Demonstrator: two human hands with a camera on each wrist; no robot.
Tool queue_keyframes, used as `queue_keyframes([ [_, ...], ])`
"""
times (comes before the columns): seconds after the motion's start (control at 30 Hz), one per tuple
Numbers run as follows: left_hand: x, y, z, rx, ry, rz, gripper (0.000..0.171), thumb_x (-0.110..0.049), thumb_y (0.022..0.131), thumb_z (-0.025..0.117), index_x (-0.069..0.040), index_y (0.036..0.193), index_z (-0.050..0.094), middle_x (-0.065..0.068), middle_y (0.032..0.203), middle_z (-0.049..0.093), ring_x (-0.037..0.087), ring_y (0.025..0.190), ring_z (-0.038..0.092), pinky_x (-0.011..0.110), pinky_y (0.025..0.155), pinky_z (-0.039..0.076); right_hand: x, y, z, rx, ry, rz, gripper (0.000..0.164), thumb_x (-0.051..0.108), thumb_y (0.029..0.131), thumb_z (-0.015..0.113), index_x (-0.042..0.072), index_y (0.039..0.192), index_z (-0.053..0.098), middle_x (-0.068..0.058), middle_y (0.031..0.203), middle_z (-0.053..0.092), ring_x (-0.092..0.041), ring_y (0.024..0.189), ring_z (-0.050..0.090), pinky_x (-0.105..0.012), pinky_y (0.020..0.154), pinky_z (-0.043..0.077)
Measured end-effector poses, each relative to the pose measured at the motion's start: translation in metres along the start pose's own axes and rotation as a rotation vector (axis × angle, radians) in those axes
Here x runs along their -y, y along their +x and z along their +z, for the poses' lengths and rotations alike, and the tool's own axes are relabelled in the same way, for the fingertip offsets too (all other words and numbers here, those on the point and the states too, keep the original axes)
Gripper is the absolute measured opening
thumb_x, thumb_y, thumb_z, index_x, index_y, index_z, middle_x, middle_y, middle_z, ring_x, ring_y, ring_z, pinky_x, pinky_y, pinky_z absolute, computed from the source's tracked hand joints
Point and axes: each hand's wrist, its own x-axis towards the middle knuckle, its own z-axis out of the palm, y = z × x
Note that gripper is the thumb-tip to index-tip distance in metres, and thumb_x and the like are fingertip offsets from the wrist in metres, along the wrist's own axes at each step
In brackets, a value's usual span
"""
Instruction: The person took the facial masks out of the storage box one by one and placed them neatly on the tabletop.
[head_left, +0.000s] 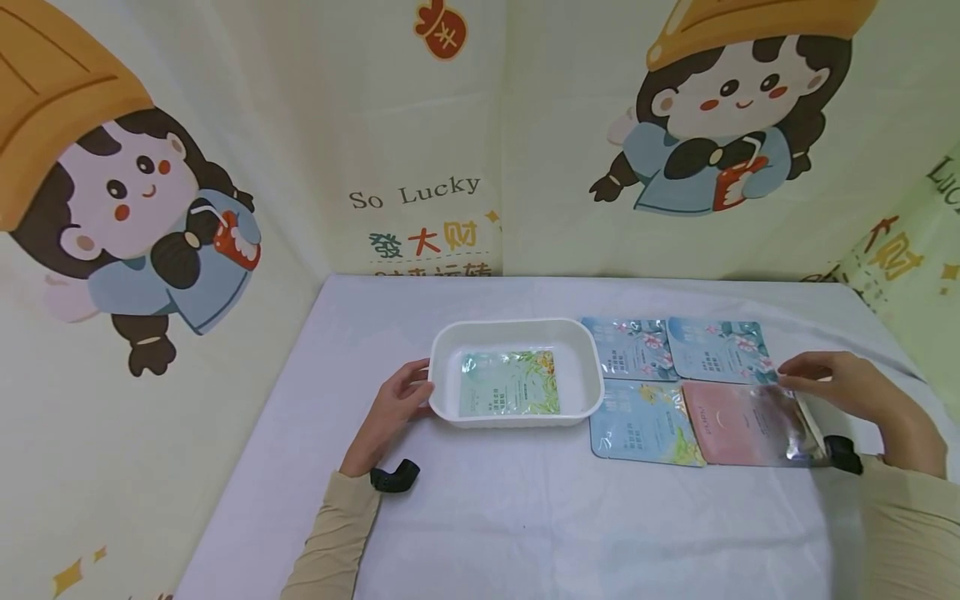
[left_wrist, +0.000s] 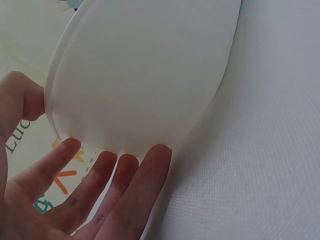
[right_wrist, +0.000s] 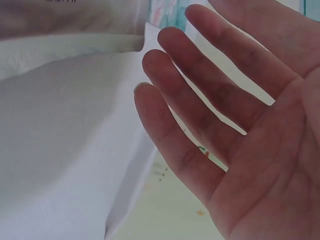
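A white plastic tray [head_left: 517, 421] stands on the table with a green sheet mask packet [head_left: 510, 383] lying flat inside it. My left hand [head_left: 393, 408] grips the tray's left end, thumb at the rim and fingertips against the outer wall [left_wrist: 140, 75]. To the tray's right lie two blue floral packets [head_left: 630, 348] at the back, a light blue packet [head_left: 645, 421] and a pink one [head_left: 738, 421] in front. My right hand [head_left: 862, 387] hovers by the right edge of these packets, its fingers [right_wrist: 200, 90] loosely extended, holding nothing; contact with the back-right packet cannot be made out.
A white cloth [head_left: 525, 525] covers the table. Printed curtains [head_left: 555, 167] with cartoon figures enclose the back and sides. Each wrist wears a black camera mount [head_left: 395, 477].
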Motion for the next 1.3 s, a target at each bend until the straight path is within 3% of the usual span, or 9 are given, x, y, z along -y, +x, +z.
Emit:
queue_keyframes([
  [0.2, 0.0, 0.001, 0.0, 0.003, -0.009, -0.001, 0.048, -0.025, 0.099, 0.063, -0.017, 0.144, 0.048, 0.013, 0.139, 0.053, 0.032, 0.122, 0.058, 0.039, 0.091, 0.058, 0.01, 0.004, 0.002, -0.053, 0.004, -0.063, 0.033, 0.025, 0.094, 0.069, -0.004, 0.111, 0.069, -0.019, 0.101, 0.071, -0.043, 0.098, 0.062, -0.042, 0.073, 0.053],
  [0.47, 0.0, 0.001, 0.0, 0.006, -0.005, -0.002, 0.048, -0.026, 0.099, 0.063, -0.017, 0.144, 0.047, 0.013, 0.14, 0.053, 0.032, 0.121, 0.059, 0.039, 0.091, 0.058, 0.028, 0.011, 0.0, -0.056, 0.009, -0.107, 0.029, 0.026, 0.093, 0.07, 0.002, 0.11, 0.071, -0.016, 0.102, 0.072, -0.037, 0.098, 0.065, -0.023, 0.068, 0.049],
  [0.67, 0.001, 0.002, -0.001, 0.004, 0.0, -0.004, 0.049, -0.027, 0.099, 0.063, -0.018, 0.144, 0.047, 0.013, 0.139, 0.053, 0.031, 0.121, 0.059, 0.038, 0.091, 0.058, 0.047, 0.016, 0.001, -0.042, 0.027, -0.132, 0.031, 0.024, 0.095, 0.069, -0.001, 0.113, 0.068, -0.019, 0.104, 0.07, -0.043, 0.1, 0.063, -0.036, 0.072, 0.056],
  [0.73, 0.001, 0.002, -0.001, -0.002, 0.007, -0.008, 0.049, -0.028, 0.099, 0.063, -0.018, 0.144, 0.047, 0.013, 0.139, 0.054, 0.031, 0.119, 0.06, 0.038, 0.09, 0.058, 0.054, 0.018, 0.001, -0.046, 0.027, -0.147, 0.03, 0.023, 0.095, 0.068, -0.001, 0.113, 0.068, -0.017, 0.104, 0.07, -0.04, 0.099, 0.064, -0.032, 0.071, 0.055],
  [0.83, 0.002, 0.002, -0.001, -0.005, 0.008, -0.011, 0.049, -0.028, 0.099, 0.063, -0.018, 0.144, 0.048, 0.013, 0.139, 0.054, 0.031, 0.119, 0.061, 0.039, 0.091, 0.058, 0.062, 0.02, 0.002, -0.058, 0.028, -0.171, 0.029, 0.021, 0.094, 0.069, 0.0, 0.113, 0.069, -0.014, 0.104, 0.07, -0.022, 0.094, 0.065, -0.022, 0.069, 0.052],
  [0.97, 0.003, 0.002, -0.001, -0.005, 0.008, -0.007, 0.049, -0.029, 0.099, 0.063, -0.018, 0.144, 0.048, 0.013, 0.14, 0.054, 0.032, 0.119, 0.06, 0.039, 0.091, 0.058, 0.072, 0.025, 0.005, -0.078, 0.029, -0.207, 0.026, 0.02, 0.093, 0.07, 0.0, 0.111, 0.069, -0.011, 0.103, 0.07, -0.007, 0.089, 0.06, -0.017, 0.071, 0.051],
  [1.03, 0.003, 0.002, 0.0, -0.006, 0.007, -0.006, 0.049, -0.029, 0.099, 0.063, -0.018, 0.144, 0.048, 0.013, 0.14, 0.054, 0.032, 0.119, 0.06, 0.039, 0.09, 0.058, 0.076, 0.027, 0.006, -0.084, 0.034, -0.221, 0.027, 0.02, 0.094, 0.07, 0.0, 0.111, 0.069, -0.011, 0.104, 0.07, -0.007, 0.089, 0.06, -0.016, 0.072, 0.051],
  [1.1, 0.003, 0.001, 0.0, -0.007, 0.006, -0.007, 0.049, -0.029, 0.099, 0.063, -0.018, 0.144, 0.048, 0.013, 0.14, 0.053, 0.032, 0.12, 0.06, 0.038, 0.09, 0.058, 0.08, 0.028, 0.007, -0.098, 0.037, -0.239, 0.026, 0.02, 0.093, 0.07, 0.001, 0.111, 0.07, -0.01, 0.104, 0.071, 0.001, 0.086, 0.057, -0.015, 0.073, 0.05],
  [1.3, 0.002, 0.0, 0.002, -0.01, 0.012, -0.014, 0.05, -0.03, 0.098, 0.063, -0.019, 0.144, 0.047, 0.012, 0.14, 0.053, 0.031, 0.121, 0.059, 0.039, 0.09, 0.058, 0.091, 0.031, 0.011, -0.107, 0.055, -0.25, 0.027, 0.02, 0.093, 0.07, 0.002, 0.114, 0.069, -0.009, 0.105, 0.071, -0.008, 0.089, 0.059, -0.015, 0.074, 0.05],
])
